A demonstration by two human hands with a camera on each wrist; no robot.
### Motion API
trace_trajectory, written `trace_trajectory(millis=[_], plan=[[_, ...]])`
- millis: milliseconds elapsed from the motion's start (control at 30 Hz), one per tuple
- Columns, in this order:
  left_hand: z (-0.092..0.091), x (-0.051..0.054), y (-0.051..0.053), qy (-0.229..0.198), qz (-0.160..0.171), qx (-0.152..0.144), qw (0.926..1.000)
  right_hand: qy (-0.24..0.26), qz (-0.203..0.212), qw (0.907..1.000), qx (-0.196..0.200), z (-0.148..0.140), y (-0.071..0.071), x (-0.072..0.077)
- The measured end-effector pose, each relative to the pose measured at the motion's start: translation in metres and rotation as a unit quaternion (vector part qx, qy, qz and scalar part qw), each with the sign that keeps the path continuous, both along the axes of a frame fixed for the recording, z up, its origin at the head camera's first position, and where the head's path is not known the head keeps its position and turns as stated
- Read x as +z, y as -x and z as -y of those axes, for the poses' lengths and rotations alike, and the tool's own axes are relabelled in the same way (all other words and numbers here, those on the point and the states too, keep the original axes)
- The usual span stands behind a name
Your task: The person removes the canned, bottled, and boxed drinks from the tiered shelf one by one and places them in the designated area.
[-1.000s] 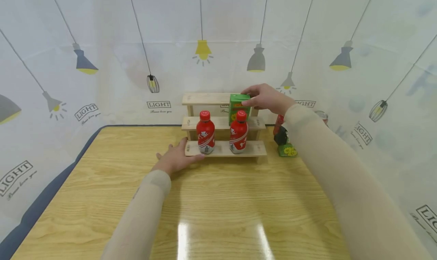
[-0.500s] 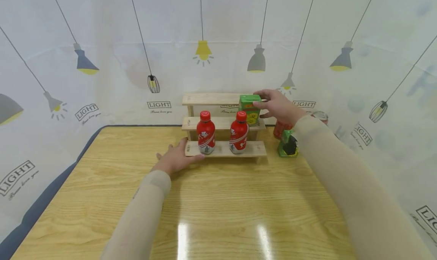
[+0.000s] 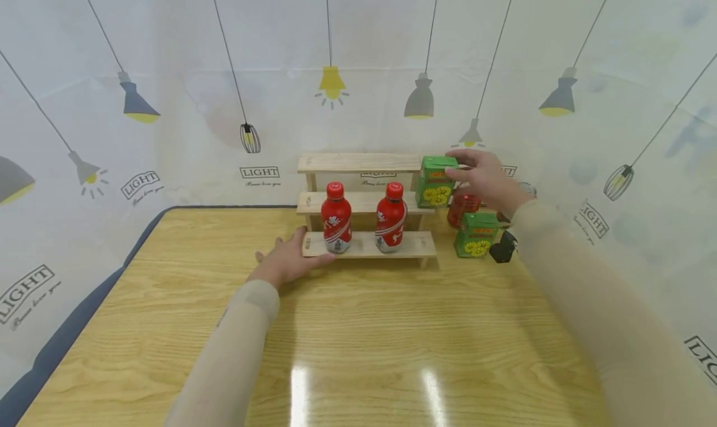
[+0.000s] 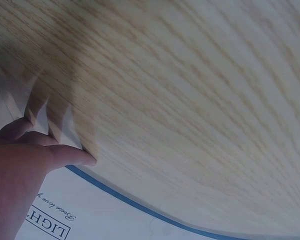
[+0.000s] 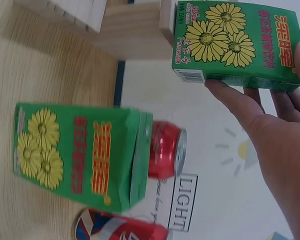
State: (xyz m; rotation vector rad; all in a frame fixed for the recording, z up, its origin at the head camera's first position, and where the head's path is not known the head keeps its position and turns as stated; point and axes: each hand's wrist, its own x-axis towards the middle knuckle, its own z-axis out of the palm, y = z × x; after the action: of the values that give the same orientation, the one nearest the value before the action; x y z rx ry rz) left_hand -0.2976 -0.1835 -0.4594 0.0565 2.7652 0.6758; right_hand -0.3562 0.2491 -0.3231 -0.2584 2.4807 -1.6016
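My right hand (image 3: pixel 484 178) holds a green drink carton (image 3: pixel 437 187) with yellow flowers, thumb on one side and fingers on the other. The carton is upright at the right end of the middle step of a small wooden three-step rack (image 3: pixel 358 162). In the right wrist view its base is close to the board; whether it touches I cannot tell. My left hand (image 3: pixel 288 262) rests at the left end of the lowest step, fingers spread and thumb along the front edge. Two red bottles (image 3: pixel 337 218) stand apart on that lowest step.
Right of the rack, a second green carton (image 3: pixel 476 235) stands on the wooden table (image 3: pixel 358 327). A red can (image 5: pixel 166 150) is behind it, and a red-and-blue can (image 5: pixel 120 225) lies beyond in the right wrist view. A lamp-printed wall sheet (image 3: pixel 213 103) backs the table.
My right hand has shifted the held carton rightward along the middle step, from behind the right bottle to the step's right end. My left hand and the bottles have stayed put.
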Motion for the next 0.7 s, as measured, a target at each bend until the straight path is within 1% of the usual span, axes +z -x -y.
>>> trace_trajectory(millis=[133,367,600,700], plan=[[0.000,0.000,-0.001,0.004,-0.001,0.000,1.0000,-0.046,-0.022,0.9987,-0.007,-0.023,-0.004,0.002],[0.001,0.000,-0.002,0.007,0.000,0.001,1.0000,-0.032,-0.023,0.9988,-0.027,-0.060,-0.008,0.006],[0.000,-0.001,0.000,0.008,0.000,0.001,1.0000,-0.070,-0.037,0.9958,-0.047,-0.092,-0.019,0.002],[0.000,-0.001,0.001,0.007,0.001,0.002,1.0000,-0.073,-0.032,0.9956,-0.050,-0.105,-0.022,0.000]])
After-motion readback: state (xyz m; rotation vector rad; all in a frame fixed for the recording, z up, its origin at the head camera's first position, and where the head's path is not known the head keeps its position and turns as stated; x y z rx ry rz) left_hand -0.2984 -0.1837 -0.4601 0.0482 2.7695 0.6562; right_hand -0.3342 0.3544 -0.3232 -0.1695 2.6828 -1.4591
